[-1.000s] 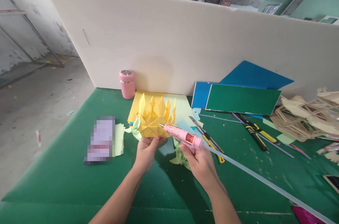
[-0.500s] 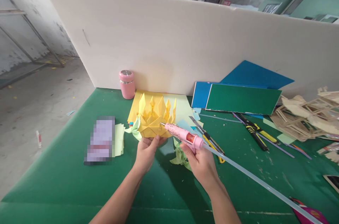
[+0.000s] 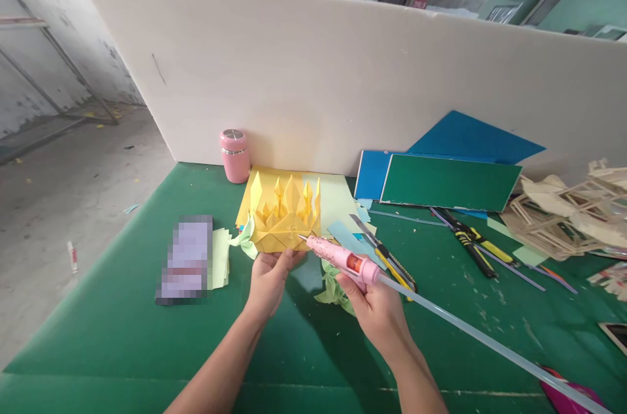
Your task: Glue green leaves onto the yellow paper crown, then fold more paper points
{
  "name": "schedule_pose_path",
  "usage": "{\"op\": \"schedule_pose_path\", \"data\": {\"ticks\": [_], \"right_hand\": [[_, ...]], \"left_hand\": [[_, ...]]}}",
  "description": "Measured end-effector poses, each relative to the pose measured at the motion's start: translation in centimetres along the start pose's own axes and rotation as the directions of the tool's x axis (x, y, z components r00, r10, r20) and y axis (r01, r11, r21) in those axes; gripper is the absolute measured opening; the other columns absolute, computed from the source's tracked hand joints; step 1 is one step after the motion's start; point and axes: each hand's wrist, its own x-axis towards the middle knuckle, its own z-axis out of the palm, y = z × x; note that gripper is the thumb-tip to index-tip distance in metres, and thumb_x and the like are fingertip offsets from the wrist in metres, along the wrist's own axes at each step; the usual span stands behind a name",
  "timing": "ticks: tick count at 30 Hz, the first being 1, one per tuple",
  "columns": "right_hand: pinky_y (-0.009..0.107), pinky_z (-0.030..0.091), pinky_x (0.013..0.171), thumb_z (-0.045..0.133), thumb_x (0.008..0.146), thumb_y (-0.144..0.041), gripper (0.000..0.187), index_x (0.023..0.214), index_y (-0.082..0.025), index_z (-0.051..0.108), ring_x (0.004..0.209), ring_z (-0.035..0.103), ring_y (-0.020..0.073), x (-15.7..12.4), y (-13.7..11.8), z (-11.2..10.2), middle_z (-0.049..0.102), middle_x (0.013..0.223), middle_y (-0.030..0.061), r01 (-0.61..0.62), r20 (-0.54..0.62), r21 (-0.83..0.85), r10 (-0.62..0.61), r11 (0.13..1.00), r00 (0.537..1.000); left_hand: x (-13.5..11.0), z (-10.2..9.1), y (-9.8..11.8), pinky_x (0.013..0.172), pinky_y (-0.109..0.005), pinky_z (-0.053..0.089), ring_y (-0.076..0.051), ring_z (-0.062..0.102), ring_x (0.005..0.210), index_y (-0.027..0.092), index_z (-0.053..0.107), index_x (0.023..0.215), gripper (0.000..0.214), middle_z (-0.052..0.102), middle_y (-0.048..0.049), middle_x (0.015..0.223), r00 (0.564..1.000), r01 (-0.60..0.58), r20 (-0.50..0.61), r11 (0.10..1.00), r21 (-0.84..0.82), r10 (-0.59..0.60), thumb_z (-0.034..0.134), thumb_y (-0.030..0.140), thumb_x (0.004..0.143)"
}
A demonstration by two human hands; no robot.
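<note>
My left hand (image 3: 271,275) pinches the lower edge of a yellow folded-paper crown (image 3: 274,238), holding it up above the table. The crown has several upright points, and a pale green paper leaf piece (image 3: 246,239) sits at its left end. In my right hand (image 3: 376,300) is a pink hot glue gun (image 3: 337,256), with a long translucent glue stick (image 3: 465,322) trailing from its back end. Its nozzle is close to the crown's lower front; whether it touches I cannot tell. Another green paper leaf piece (image 3: 333,290) lies below the glue gun, partly hidden by it.
Yellow and pale green paper sheets (image 3: 337,198) lie behind the crown, near a pink flask (image 3: 235,156). At left are a phone-like object (image 3: 186,260) and paper slips (image 3: 221,260). Rightward lie a utility knife (image 3: 385,254), pliers (image 3: 467,244), boards (image 3: 450,182). A white panel (image 3: 313,81) stands behind.
The crown has shifted slightly left in my left hand. The glue gun's nozzle has dropped a little, from the crown's front towards its lower edge. A person behind the panel has moved right.
</note>
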Motion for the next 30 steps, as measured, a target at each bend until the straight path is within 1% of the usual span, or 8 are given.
{"op": "schedule_pose_path", "data": {"ticks": [4,10,15,18,22,30], "right_hand": [[0.027,0.052,0.061,0.042,0.093,-0.045,0.033,0.094,-0.019,0.062,0.073,0.066,0.0206,-0.3,-0.2,-0.3,0.07,0.083,0.0073,0.014,0.026,0.013,-0.014,1.0,1.0],[0.03,0.053,0.066,0.041,0.094,-0.048,0.036,0.097,-0.018,0.061,0.078,0.066,0.0222,0.0,-0.8,0.4,0.07,0.086,0.0089,0.06,-0.017,0.029,-0.06,0.998,0.998],[0.029,0.052,0.063,0.04,0.094,-0.048,0.036,0.099,-0.018,0.06,0.077,0.066,0.0217,0.4,-1.1,0.7,0.07,0.086,0.0092,0.077,-0.011,0.005,-0.077,0.997,0.997],[0.029,0.052,0.063,0.039,0.094,-0.048,0.036,0.098,-0.018,0.06,0.077,0.066,0.0219,0.3,-0.9,0.7,0.07,0.086,0.0093,0.079,0.005,-0.006,-0.079,0.997,0.997],[0.029,0.052,0.064,0.04,0.094,-0.047,0.035,0.097,-0.018,0.06,0.077,0.066,0.0219,0.1,-0.5,0.6,0.07,0.086,0.0086,0.074,0.011,-0.023,-0.073,0.997,0.997],[0.028,0.051,0.06,0.04,0.094,-0.048,0.035,0.093,-0.019,0.061,0.074,0.066,0.0216,-0.1,-0.1,0.0,0.069,0.083,0.0082,0.034,0.014,-0.024,-0.033,0.999,0.999]], "left_hand": [[0.0,0.2,0.1,0.088,-0.038,0.055,-0.026,0.07,0.091,0.013,0.07,0.097,0.048,0.075,-0.0116,0.095,1.0,0.009,-0.01,1.0,0.006,-0.009,0.084,0.036,0.058],[-0.1,0.3,-0.1,0.086,-0.036,0.055,-0.025,0.07,0.091,0.014,0.07,0.095,0.046,0.076,-0.0111,0.092,1.0,0.018,0.005,1.0,0.013,-0.018,0.084,0.037,0.058],[-0.1,0.3,-0.1,0.087,-0.038,0.054,-0.026,0.07,0.093,0.015,0.069,0.098,0.049,0.076,-0.0103,0.092,1.0,0.018,0.008,1.0,0.018,-0.018,0.084,0.038,0.058],[-0.1,0.3,-0.1,0.086,-0.038,0.055,-0.026,0.07,0.091,0.014,0.07,0.092,0.045,0.076,-0.0102,0.09,1.0,0.021,0.005,1.0,0.019,-0.021,0.084,0.039,0.057],[-0.2,0.4,0.0,0.084,-0.037,0.056,-0.025,0.071,0.087,0.013,0.071,0.08,0.037,0.076,-0.0102,0.087,1.0,0.025,0.001,1.0,0.018,-0.025,0.085,0.037,0.056],[-0.2,0.3,0.3,0.088,-0.037,0.054,-0.025,0.07,0.091,0.013,0.07,0.091,0.043,0.075,-0.0117,0.096,1.0,0.015,-0.014,1.0,0.001,-0.015,0.084,0.036,0.057]]}}
